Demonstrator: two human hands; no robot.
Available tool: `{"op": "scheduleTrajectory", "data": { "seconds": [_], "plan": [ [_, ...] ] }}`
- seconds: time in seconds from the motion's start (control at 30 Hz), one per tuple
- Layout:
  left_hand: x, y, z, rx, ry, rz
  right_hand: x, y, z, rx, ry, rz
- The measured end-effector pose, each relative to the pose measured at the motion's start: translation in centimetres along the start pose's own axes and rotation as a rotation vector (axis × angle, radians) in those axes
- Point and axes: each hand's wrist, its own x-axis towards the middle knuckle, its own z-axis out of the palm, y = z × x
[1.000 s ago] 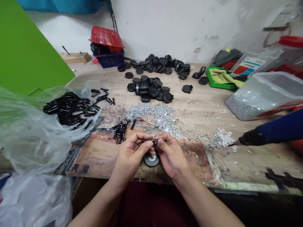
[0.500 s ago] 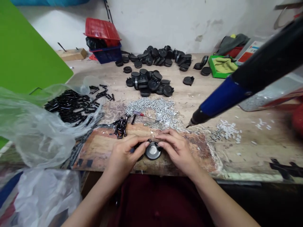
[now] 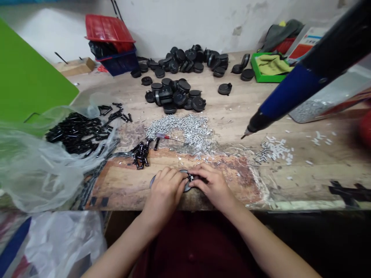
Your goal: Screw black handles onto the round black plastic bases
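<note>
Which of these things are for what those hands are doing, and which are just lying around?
Seem part of the work: left hand, right hand, round black disc, small black piece, silver screws, black disc piles.

Seem just lying around: red basket, yellow cloth, green board, plastic bag.

We see a shiny disc [image 3: 152, 181] in the grip [image 3: 185, 179], over a rough, scuffed wooden worktop [image 3: 307, 185], with a heap of bright metal screws [image 3: 179, 129] just ahead and matt black plastic caps [image 3: 174, 96] farther ahead. Left of the grip lies a thin, glossy, translucent plastic bag [image 3: 37, 170]. Well to its right hangs a smooth blue-and-black plastic power screwdriver [image 3: 278, 108], and farther ahead on that side sits a soft yellow cloth [image 3: 272, 65].
</note>
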Motion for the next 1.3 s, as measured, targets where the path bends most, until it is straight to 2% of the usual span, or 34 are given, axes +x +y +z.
{"op": "scheduleTrajectory", "data": {
  "seconds": [0.1,0.33,0.47,0.63,0.77,0.93,1.03,1.13,1.23,1.3],
  "plan": [
    [0.3,0.0,0.1,0.009,-0.029,0.024,0.1,0.2,0.1,0.033,0.040,-0.001],
    [0.0,0.3,0.7,0.140,-0.059,0.130,0.3,0.4,0.1,0.027,0.035,-0.025],
    [-0.4,-0.1,0.3,0.041,-0.035,0.123,0.1,0.4,0.1,0.070,0.041,-0.013],
    [-0.3,0.1,-0.6,-0.062,-0.127,0.091,0.0,0.0,0.0,0.087,0.033,0.014],
    [0.1,1.0,-0.9,0.025,-0.170,0.161,0.2,0.1,0.0,0.062,0.011,0.006],
    [0.2,0.6,-0.3,0.084,-0.125,0.204,0.2,-0.2,-0.1,0.028,0.000,-0.017],
    [0.0,-0.3,0.0,-0.065,0.016,0.133,-0.5,-1.3,-0.7,-0.034,0.032,-0.030],
    [-0.4,-0.6,-0.4,-0.372,0.213,-0.091,-1.4,-3.0,-1.3,-0.092,0.130,-0.051],
    [-0.8,0.0,-1.0,-0.674,0.251,-0.324,-1.7,-4.1,-0.9,-0.089,0.093,-0.030],
    [-1.0,0.4,-1.3,-0.789,0.261,-0.386,-1.6,-4.4,-0.1,-0.079,0.034,-0.005]
  ]
}}
